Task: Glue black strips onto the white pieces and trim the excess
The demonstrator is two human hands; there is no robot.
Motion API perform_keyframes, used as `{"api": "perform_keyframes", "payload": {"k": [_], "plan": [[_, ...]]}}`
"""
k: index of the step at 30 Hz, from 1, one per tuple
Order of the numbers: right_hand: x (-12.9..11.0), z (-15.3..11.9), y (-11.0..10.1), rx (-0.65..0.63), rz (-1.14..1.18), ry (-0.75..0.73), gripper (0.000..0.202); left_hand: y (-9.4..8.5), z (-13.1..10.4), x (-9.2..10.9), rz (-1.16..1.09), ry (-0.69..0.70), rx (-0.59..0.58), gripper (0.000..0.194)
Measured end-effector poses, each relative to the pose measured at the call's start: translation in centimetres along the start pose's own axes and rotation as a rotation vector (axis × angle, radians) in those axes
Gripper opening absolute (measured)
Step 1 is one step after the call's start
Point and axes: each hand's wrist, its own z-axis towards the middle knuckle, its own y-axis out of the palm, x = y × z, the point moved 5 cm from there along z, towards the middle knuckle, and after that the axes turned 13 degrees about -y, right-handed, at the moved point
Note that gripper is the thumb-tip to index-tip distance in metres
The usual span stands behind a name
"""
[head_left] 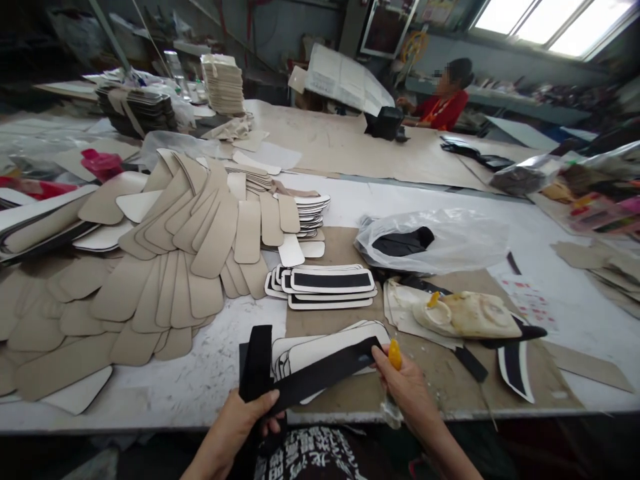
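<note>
My left hand [245, 413] is closed around several black strips, thumb on top; one group [257, 363] stands up to the left of it. One black strip [327, 370] stretches from there to my right hand [407, 387], which pinches its far end. A yellow-tipped tool [395, 355] also sticks out of my right hand, with a translucent part below; its kind is unclear. Beneath the strip lies a fanned stack of white rounded pieces [330, 343], partly covered. Just beyond sits a pile of white-edged pieces with black centres [333, 280].
Beige rounded panels [165, 287] spread across the left. A stained cream container [465, 315] lies on its side at right, near a curved black-and-white piece [516, 370]. Behind it is a plastic bag [450, 233] with black material. A person in red [443, 107] is across the table.
</note>
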Motion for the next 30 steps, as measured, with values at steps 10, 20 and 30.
{"api": "perform_keyframes", "payload": {"k": [10, 20, 30], "plan": [[1.7, 0.9, -4.3, -0.032, -0.400, -0.193, 0.032, 2.6, 2.3, 0.2, -0.033, 0.068, 0.387, 0.038], [3.2, 2.6, -3.2, -0.062, -0.832, -0.670, 0.019, 4.2, 3.7, 0.8, 0.105, 0.036, 0.512, 0.035], [4.4, 3.5, -3.0, -0.095, -0.867, -0.657, 0.017, 3.8, 4.5, 0.4, 0.136, 0.001, 0.635, 0.033]]}}
